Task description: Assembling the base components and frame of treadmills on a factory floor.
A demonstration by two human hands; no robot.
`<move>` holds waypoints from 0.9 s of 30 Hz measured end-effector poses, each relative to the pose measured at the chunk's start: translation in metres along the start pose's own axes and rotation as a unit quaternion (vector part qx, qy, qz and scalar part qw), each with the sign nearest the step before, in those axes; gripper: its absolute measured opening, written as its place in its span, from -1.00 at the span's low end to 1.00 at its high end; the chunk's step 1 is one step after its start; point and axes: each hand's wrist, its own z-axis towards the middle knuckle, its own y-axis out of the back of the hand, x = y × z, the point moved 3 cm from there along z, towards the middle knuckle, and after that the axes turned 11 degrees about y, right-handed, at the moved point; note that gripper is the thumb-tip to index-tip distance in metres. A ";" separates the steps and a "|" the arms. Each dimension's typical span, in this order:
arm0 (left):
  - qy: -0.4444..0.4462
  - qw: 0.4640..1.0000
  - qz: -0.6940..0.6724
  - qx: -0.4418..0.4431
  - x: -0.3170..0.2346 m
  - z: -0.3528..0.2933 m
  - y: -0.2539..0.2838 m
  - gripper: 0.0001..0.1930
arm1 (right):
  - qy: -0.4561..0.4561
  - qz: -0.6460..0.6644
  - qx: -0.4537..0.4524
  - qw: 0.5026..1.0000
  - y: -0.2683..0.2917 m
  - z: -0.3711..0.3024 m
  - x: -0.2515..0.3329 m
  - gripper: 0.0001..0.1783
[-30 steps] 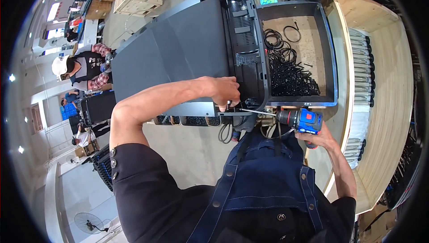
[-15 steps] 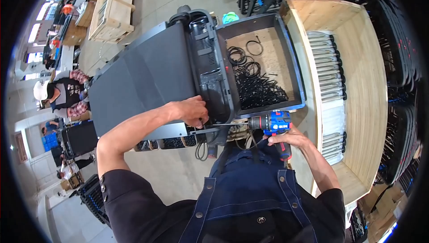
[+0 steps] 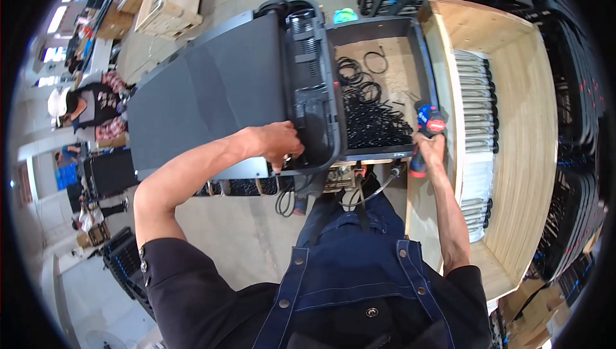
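My right hand [image 3: 428,146] grips a blue and black cordless drill [image 3: 428,120] with red accents, held over the right side of a dark tray [image 3: 414,47]. Black screws and several black cable loops [image 3: 369,91] lie inside that tray. At the near corner of a treadmill [image 3: 212,86], my left hand [image 3: 280,143] has its fingers curled down beside the belt's end. What those fingers hold, if anything, is hidden. Beyond them lies the treadmill's uncovered motor compartment [image 3: 310,102].
On the right stands a long wooden crate [image 3: 523,143] with a row of silver tubes [image 3: 473,102]. Black frames [image 3: 568,66] are stacked past it. Another person [image 3: 96,108] works at the treadmill's far left end. Cables [image 3: 285,200] hang below the near edge.
My right hand has drawn the drill away from the treadmill corner, up and to the right, and turned it. My left hand stays at the corner. The view has shifted slightly.
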 end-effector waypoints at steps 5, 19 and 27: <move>0.004 0.993 0.082 -0.088 -0.003 -0.016 -0.009 -0.59 | 0.092 -0.135 -0.049 0.985 0.005 0.002 0.000 -0.48; -0.173 0.955 -0.004 -0.240 0.021 -0.056 -0.018 -0.67 | 0.013 0.201 0.201 0.959 -0.173 -0.215 0.193 -0.62; -0.223 0.931 -0.030 -0.287 0.026 -0.077 -0.014 -0.69 | -0.159 0.577 0.271 0.754 -0.258 -0.230 0.191 -0.43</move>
